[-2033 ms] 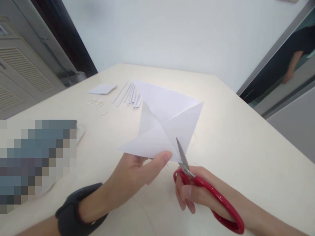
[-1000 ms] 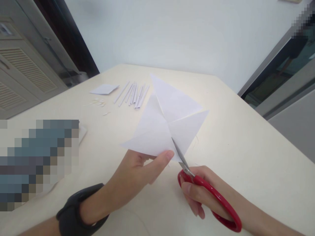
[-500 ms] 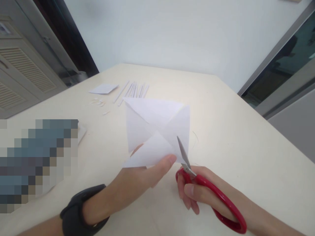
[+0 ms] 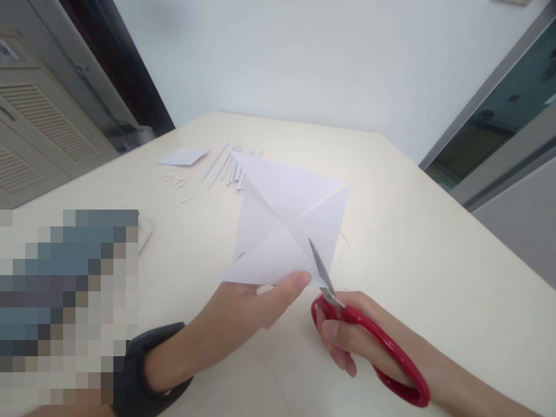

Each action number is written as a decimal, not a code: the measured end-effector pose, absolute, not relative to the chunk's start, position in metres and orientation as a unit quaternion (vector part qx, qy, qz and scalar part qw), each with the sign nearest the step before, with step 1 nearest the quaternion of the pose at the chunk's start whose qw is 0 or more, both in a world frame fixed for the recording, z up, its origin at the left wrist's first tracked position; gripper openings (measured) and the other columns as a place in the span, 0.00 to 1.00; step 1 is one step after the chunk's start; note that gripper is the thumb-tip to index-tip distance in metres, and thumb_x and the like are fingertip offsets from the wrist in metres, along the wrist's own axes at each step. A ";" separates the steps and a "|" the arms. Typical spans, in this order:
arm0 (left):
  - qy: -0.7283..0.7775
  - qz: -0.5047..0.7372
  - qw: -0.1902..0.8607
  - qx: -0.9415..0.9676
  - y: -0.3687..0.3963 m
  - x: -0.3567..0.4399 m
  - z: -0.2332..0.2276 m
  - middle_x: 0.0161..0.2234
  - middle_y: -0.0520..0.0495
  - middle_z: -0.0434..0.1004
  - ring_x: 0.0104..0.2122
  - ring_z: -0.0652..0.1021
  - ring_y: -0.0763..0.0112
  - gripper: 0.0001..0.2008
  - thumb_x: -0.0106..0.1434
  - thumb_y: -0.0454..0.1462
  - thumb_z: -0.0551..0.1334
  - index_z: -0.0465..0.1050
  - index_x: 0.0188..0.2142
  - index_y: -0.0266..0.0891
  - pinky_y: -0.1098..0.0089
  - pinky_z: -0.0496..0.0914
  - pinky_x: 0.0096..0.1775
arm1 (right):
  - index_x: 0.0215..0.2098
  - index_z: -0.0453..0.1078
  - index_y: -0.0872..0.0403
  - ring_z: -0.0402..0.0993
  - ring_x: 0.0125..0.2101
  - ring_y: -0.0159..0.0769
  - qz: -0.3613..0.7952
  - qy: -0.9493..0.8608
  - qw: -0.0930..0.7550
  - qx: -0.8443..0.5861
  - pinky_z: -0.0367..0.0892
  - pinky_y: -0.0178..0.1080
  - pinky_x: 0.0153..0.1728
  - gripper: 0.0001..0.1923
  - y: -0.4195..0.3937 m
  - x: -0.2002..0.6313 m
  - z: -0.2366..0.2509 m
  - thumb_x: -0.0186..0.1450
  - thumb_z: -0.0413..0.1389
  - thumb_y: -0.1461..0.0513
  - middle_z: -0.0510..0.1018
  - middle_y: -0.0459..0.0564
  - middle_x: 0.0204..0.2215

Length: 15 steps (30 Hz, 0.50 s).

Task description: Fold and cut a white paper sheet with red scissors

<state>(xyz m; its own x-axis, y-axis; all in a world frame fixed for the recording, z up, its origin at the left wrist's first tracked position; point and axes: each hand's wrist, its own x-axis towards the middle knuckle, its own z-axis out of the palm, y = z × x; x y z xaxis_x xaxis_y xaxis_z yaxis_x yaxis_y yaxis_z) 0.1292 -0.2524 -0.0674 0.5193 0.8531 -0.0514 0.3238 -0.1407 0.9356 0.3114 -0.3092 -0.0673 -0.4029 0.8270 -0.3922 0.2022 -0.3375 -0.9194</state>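
1. The left hand (image 4: 243,315) pinches the near edge of a creased white paper sheet (image 4: 289,223), thumb on top, and holds it above the cream table (image 4: 434,260) at frame centre.
2. The right hand (image 4: 347,339) is closed through the red scissors (image 4: 369,341); the blades look nearly shut, with their tip lying on the sheet's lower right corner.
3. Judging by this, a cut from the corner along a crease is in hand; the next snip calls for the blades to follow the fold without reaching the thumb just beside them.
4. Paper strips (image 4: 232,165) and a small paper piece (image 4: 182,156) lie at upper left, well apart.
5. The table's right edge is well clear of the hands.
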 end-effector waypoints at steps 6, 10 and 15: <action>0.411 0.269 0.511 0.706 -0.252 0.131 -0.066 0.12 0.58 0.55 0.15 0.62 0.76 0.22 0.63 0.41 0.53 0.54 0.13 0.42 0.72 0.63 0.24 | 0.20 0.58 0.54 0.61 0.20 0.27 0.653 -0.524 0.224 -0.499 0.56 0.32 0.25 0.10 -0.310 0.312 -0.065 0.57 0.47 0.70 0.63 0.40 0.15; 0.407 0.272 0.507 0.709 -0.252 0.130 -0.067 0.12 0.58 0.55 0.15 0.63 0.76 0.22 0.63 0.40 0.53 0.53 0.14 0.42 0.72 0.63 0.24 | 0.19 0.58 0.54 0.60 0.18 0.27 0.649 -0.517 0.219 -0.514 0.55 0.32 0.23 0.10 -0.308 0.311 -0.064 0.56 0.46 0.70 0.62 0.40 0.14; 0.401 0.277 0.515 0.705 -0.251 0.130 -0.070 0.12 0.58 0.55 0.15 0.62 0.76 0.21 0.64 0.40 0.53 0.54 0.15 0.42 0.72 0.62 0.23 | 0.15 0.57 0.54 0.59 0.16 0.25 0.644 -0.508 0.217 -0.529 0.53 0.30 0.20 0.11 -0.305 0.310 -0.063 0.50 0.44 0.72 0.62 0.40 0.13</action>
